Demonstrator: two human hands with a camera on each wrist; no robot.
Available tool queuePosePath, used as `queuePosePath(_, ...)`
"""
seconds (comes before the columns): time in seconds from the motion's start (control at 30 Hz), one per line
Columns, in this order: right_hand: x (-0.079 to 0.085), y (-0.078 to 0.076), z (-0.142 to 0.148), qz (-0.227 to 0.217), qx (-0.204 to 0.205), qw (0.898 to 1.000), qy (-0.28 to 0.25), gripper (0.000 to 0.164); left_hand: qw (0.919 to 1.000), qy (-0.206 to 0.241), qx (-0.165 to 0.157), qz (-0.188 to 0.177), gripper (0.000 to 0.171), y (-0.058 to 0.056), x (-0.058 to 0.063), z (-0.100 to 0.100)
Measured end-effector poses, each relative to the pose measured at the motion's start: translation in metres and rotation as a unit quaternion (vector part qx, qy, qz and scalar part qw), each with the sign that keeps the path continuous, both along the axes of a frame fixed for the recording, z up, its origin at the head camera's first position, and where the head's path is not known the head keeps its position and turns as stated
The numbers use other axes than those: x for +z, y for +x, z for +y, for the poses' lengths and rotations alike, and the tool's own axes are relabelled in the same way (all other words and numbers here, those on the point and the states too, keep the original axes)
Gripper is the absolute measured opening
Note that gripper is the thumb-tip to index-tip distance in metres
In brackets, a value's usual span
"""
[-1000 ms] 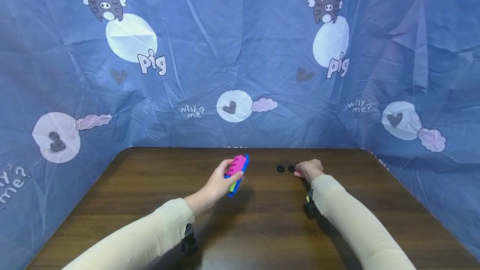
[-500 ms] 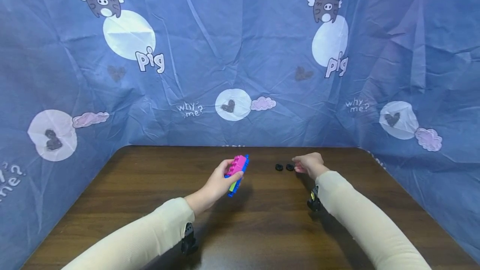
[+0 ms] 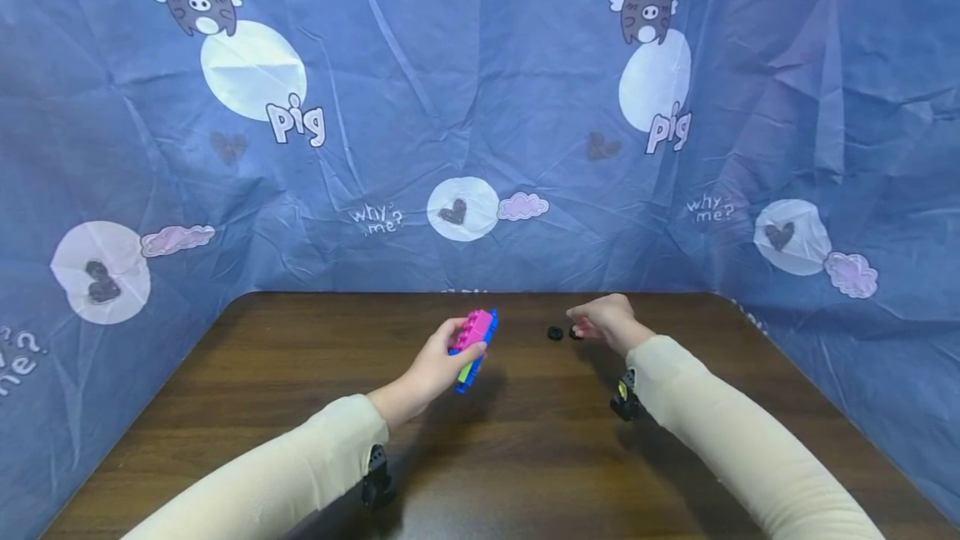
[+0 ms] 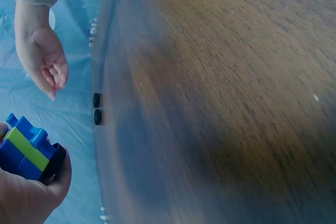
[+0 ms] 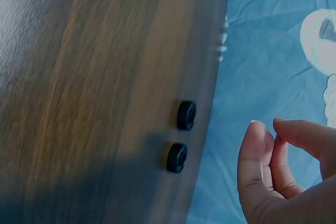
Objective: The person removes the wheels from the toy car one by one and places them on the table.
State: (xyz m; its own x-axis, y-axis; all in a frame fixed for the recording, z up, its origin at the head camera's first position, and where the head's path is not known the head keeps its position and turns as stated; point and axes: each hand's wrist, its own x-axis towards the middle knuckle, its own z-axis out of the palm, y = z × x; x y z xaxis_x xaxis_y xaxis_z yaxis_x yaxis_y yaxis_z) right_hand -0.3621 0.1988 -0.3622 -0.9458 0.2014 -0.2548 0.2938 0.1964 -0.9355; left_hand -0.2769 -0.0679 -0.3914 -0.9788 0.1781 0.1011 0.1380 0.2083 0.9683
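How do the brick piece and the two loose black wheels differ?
The brick piece shows pink, blue and green; the loose wheels are black. The brick piece is larger than either wheel. The left hand grips the brick piece; the loose wheels rest on the table.

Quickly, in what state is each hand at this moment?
Left hand: holding the colourful toy brick assembly.
Right hand: open, loosely curled, holding nothing.
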Motion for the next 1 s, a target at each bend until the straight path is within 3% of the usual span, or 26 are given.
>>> queuePosePath(0.17,0.007,0.005,-0.008,0.01,0.015,1.0,-0.008,0.015,1.0,0.006,-0.001,-0.004,0.045,0.0,0.001,0.0)
queuePosePath(0.47,0.016,0.013,-0.015,0.005,0.066,0.998,-0.006,0.034,0.9998,0.015,-0.006,-0.009,0.046,0.001,0.001,0.001)
queuePosePath(0.73,0.022,0.02,-0.021,0.015,0.096,0.995,-0.022,0.037,0.9993,0.023,-0.019,-0.021,0.047,0.001,0.003,0.001)
queuePosePath(1.0,0.026,0.027,-0.03,0.026,0.151,0.988,-0.035,0.041,0.999,0.003,-0.044,-0.006,0.048,0.0,0.005,0.002)
